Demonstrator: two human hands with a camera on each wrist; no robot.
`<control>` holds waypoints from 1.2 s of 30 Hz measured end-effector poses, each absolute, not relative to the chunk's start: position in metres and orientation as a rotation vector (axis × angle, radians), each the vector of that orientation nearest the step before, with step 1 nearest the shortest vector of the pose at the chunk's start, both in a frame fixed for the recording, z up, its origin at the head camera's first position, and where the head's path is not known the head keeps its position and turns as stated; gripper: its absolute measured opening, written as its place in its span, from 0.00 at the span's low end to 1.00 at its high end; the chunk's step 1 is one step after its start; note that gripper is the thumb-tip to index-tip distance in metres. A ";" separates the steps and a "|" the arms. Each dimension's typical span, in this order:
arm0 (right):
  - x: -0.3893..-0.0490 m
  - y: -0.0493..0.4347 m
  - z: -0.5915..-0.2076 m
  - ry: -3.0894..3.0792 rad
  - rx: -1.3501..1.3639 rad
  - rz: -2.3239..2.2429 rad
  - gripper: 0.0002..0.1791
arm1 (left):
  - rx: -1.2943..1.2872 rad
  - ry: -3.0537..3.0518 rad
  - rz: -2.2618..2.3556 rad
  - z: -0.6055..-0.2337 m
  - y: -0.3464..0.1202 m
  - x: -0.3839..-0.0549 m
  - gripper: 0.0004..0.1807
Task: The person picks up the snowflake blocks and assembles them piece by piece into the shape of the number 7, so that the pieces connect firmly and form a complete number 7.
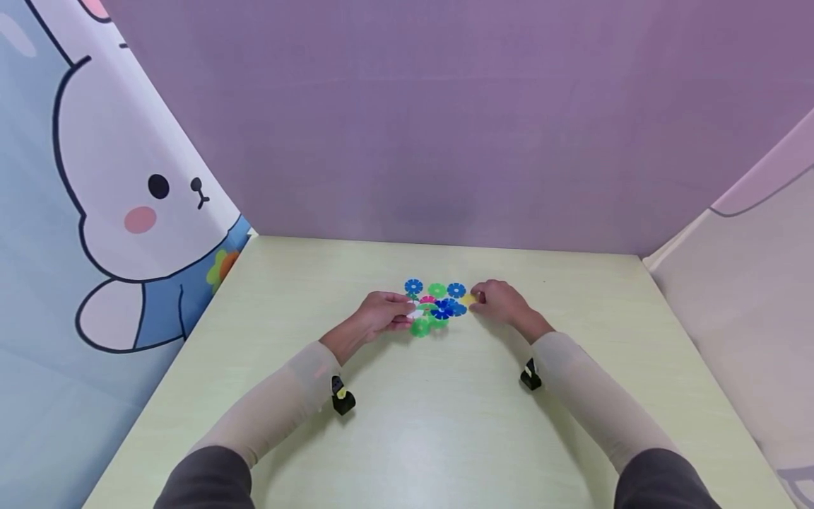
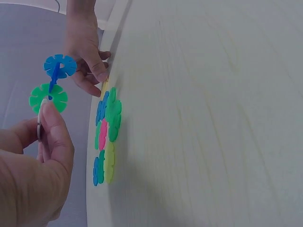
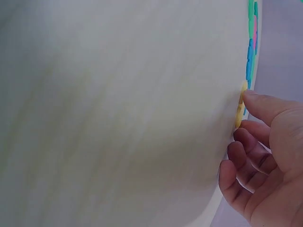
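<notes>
My left hand pinches a white snowflake disc between thumb and fingers. Slotted to it and raised above the table are a green disc and blue discs, joined in a short chain. At the right end of the loose pieces, my right hand pinches the edge of a yellow snowflake disc with thumb and index finger, low at the tabletop. Its other fingers curl loosely. Between the hands lie several loose discs, among them a pink disc, green disc and yellow-green disc.
The pieces lie on a pale wood-grain table, toward its far edge. A purple fabric wall rises behind it. A curtain with a cartoon rabbit hangs at the left, and a pale curtain at the right.
</notes>
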State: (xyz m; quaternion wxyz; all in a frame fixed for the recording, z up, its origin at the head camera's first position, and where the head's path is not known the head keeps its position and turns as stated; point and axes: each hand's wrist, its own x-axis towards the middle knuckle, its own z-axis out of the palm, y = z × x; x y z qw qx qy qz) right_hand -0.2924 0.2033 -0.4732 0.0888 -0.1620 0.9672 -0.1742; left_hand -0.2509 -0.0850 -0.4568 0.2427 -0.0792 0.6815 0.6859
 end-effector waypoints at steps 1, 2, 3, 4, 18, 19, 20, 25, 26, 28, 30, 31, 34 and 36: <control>-0.292 0.203 -0.473 2.877 -0.473 -0.520 0.23 | -0.215 1.863 1.875 -0.457 -0.085 -0.251 0.18; -0.292 0.203 -0.474 2.877 -0.470 -0.522 0.23 | -0.216 1.861 1.874 -0.457 -0.085 -0.251 0.18; -0.291 0.203 -0.474 2.877 -0.462 -0.529 0.23 | -0.213 1.862 1.875 -0.457 -0.085 -0.250 0.18; -0.291 0.204 -0.474 2.876 -0.458 -0.534 0.23 | -0.210 1.862 1.877 -0.457 -0.085 -0.250 0.18; -0.291 0.207 -0.480 2.889 -0.406 -0.604 0.23 | -0.195 1.857 1.878 -0.458 -0.086 -0.251 0.18; -0.290 0.207 -0.480 2.887 -0.384 -0.606 0.23 | -0.194 1.855 1.880 -0.458 -0.086 -0.252 0.18; -0.290 0.207 -0.480 2.883 -0.362 -0.612 0.23 | -0.194 1.852 1.881 -0.458 -0.086 -0.252 0.18; -0.286 0.206 -0.481 2.885 -0.324 -0.628 0.20 | -0.191 1.859 1.872 -0.460 -0.086 -0.251 0.18; -0.285 0.207 -0.481 2.889 -0.334 -0.630 0.19 | -0.193 1.860 1.869 -0.460 -0.087 -0.251 0.18; -0.282 0.207 -0.480 2.899 -0.349 -0.634 0.18 | -0.192 1.864 1.863 -0.461 -0.087 -0.250 0.18; -0.278 0.208 -0.478 2.905 -0.366 -0.654 0.17 | -0.189 1.865 1.858 -0.461 -0.088 -0.250 0.18; -0.277 0.208 -0.477 2.906 -0.373 -0.665 0.16 | -0.186 1.863 1.857 -0.462 -0.088 -0.249 0.18; -0.272 0.209 -0.475 2.897 -0.366 -0.718 0.15 | -0.175 1.861 1.857 -0.462 -0.088 -0.248 0.18; -0.269 0.209 -0.476 2.885 -0.363 -0.760 0.14 | -0.172 1.861 1.858 -0.462 -0.089 -0.247 0.18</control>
